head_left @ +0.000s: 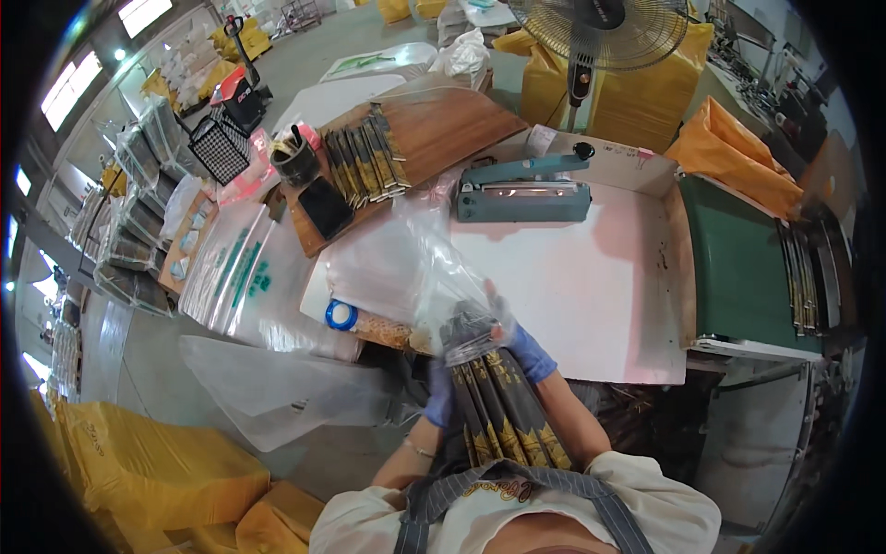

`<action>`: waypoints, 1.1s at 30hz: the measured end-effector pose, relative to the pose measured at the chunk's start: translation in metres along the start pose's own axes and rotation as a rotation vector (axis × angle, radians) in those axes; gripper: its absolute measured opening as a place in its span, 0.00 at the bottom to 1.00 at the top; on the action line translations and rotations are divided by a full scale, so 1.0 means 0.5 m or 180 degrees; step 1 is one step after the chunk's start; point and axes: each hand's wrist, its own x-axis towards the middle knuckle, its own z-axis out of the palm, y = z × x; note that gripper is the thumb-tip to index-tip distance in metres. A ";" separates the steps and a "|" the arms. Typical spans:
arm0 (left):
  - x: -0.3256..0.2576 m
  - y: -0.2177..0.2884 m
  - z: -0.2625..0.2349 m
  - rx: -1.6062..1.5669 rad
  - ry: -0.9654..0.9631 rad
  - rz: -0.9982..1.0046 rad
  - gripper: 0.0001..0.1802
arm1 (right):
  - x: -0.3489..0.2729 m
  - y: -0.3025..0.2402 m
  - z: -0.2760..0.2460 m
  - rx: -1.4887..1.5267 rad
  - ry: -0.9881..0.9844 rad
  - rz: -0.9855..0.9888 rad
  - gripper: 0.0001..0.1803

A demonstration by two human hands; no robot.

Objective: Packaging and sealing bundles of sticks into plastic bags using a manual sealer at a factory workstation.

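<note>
A bundle of slim black packets with gold patterns (pixel 498 406) leans against my front, its far end inside a clear plastic bag (pixel 443 268). My right hand (pixel 524 351), in a blue-purple glove with bare-looking fingertips, is closed around the right side of the bag and bundle. On the other side, my gloved left hand (pixel 437 392) is closed at the bag's mouth, its fingers partly hidden and blurred. Beyond the bag, a blue-grey bar sealer (pixel 523 201) stands on the white tabletop (pixel 600 305).
More black-and-gold packets (pixel 365 157) lie on a brown board (pixel 443 120), beside a black phone (pixel 325 208) and a pot (pixel 295 164). Stacked clear bags (pixel 249 277) and a blue-ended tape roll (pixel 341 315) lie left. A fan (pixel 600 28) stands behind; a green surface (pixel 738 258) is right.
</note>
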 end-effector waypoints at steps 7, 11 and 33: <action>0.126 -0.135 0.018 0.0542 -0.1983 -0.1556 0.20 | -0.090 -0.081 -0.081 -0.0525 0.1675 -0.0226 0.46; 0.177 -0.121 0.116 0.0860 -0.2094 -0.2091 0.19 | -0.024 -0.200 -0.090 -0.0065 0.1741 0.0007 0.37; -0.085 0.259 0.461 0.3711 -0.1629 0.2620 0.09 | -0.054 -0.590 0.026 -0.4707 -0.0133 -0.1546 0.05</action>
